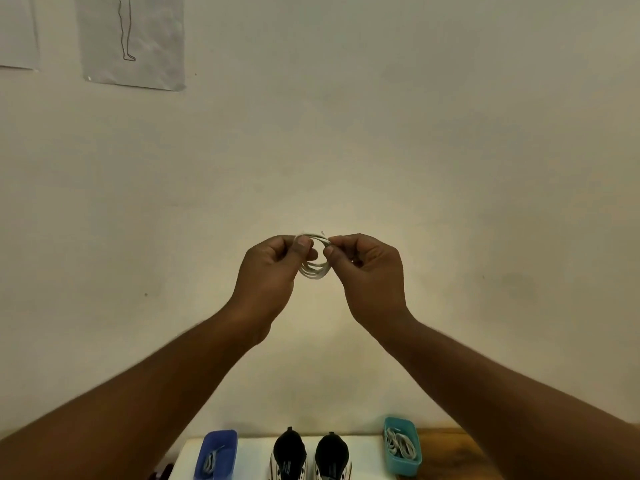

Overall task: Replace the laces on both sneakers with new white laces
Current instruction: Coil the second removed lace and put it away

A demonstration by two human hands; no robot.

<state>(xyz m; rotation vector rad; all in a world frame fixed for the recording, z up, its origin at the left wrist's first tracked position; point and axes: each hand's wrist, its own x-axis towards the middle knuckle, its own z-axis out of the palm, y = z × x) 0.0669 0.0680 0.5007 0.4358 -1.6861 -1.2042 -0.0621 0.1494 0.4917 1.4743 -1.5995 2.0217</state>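
One coiled white lace (316,261), pinched by left hand (273,268) and right hand (367,271); two sneakers (289,455), (331,457) between one blue tray (217,453) and one teal tray (402,445) at the bottom edge.

Both hands raised well above table, in front of bare wall (381,150); open air all round them. Left hand (273,268) and right hand (367,268) close together, coiled white lace (313,268) bridging gap between them. Below, table edge crowded: blue tray (207,441) at left, two sneakers (310,455) side by side in middle, teal tray (417,459) at right. Clear strips of white mat (252,455) between trays and sneakers. Forearms slant over both trays. Paper sheet (152,46) flat on wall far left.
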